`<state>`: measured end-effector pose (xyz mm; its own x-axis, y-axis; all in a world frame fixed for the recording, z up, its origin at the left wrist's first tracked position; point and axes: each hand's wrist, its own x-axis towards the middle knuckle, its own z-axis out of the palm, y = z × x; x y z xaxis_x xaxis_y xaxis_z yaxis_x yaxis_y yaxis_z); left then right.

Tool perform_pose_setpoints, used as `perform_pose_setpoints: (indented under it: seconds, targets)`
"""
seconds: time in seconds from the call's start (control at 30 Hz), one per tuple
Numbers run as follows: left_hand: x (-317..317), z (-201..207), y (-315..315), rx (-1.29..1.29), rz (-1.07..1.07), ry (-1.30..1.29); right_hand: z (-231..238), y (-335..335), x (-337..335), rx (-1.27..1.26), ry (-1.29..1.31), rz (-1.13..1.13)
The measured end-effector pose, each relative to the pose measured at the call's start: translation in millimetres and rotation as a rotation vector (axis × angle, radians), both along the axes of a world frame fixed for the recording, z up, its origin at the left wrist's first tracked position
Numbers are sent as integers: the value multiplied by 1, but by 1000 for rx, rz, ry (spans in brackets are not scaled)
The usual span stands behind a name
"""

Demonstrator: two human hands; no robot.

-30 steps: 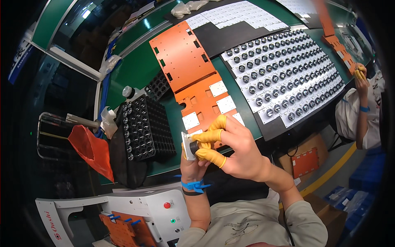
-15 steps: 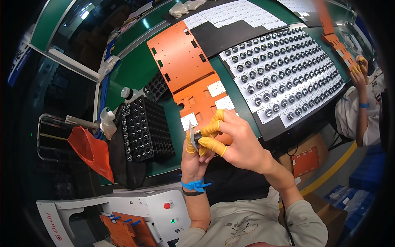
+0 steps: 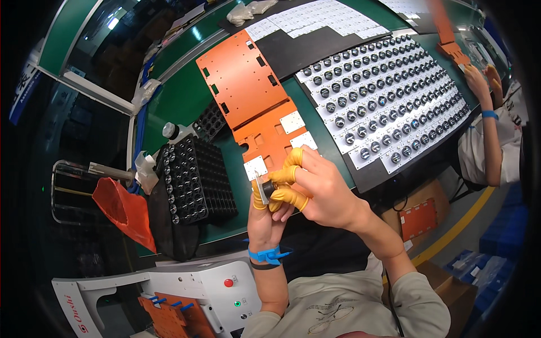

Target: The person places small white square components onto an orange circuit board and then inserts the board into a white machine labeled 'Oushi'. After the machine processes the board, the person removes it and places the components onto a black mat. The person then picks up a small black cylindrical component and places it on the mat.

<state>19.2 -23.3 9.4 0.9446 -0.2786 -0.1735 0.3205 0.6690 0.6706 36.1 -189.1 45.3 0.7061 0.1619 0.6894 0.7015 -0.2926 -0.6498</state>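
Note:
In front of my body, over the near end of an orange fixture, both hands meet on one small part. My left hand (image 3: 266, 221), in yellow finger cots, holds a thin white board (image 3: 261, 190) seen nearly edge-on. Thumb and fingers of my right hand (image 3: 327, 190), also in yellow cots, close on a black round lens-like piece (image 3: 269, 188) against that board. Fingers hide part of both. The orange fixture (image 3: 241, 84) lies beyond, its lower half (image 3: 260, 135) carrying white square boards (image 3: 292, 121) in recesses; my hands cover its near end.
Left of the fixture stands a black tray stack (image 3: 211, 180) of round black pieces, beside a white bottle (image 3: 171, 130) and a red bag (image 3: 125, 208). Rightward, white boards with black lenses (image 3: 389, 107) cover a dark mat. A co-worker's hand (image 3: 477, 83) is at far right.
My hands keep their grip in nearly the same place, with slight finger movement. The view has shifted a little. At far right, the co-worker's hands have moved farther away along their orange fixture.

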Motion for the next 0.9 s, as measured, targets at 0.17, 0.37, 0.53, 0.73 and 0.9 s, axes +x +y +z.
perform_pose_setpoints:
  seconds: [0.17, 0.37, 0.53, 0.73, 0.9]
  targets:
    - [-2, 5, -3, -10, 29, 64, -3, 0, 2, -1, -41, -8]
    - [4, 13, -2, 118, 51, -93, -12, -2, 5, 16, -11, 18]
    - [36, 25, 6, 934, 518, -430, -19, -19, 9, 92, 123, -102]
    - [65, 24, 20, 1739, 607, -385, -30, -28, 5, 85, 162, -151]
    - [93, 17, 22, 1899, 504, -399, -42, -19, 3, 68, 143, -88]
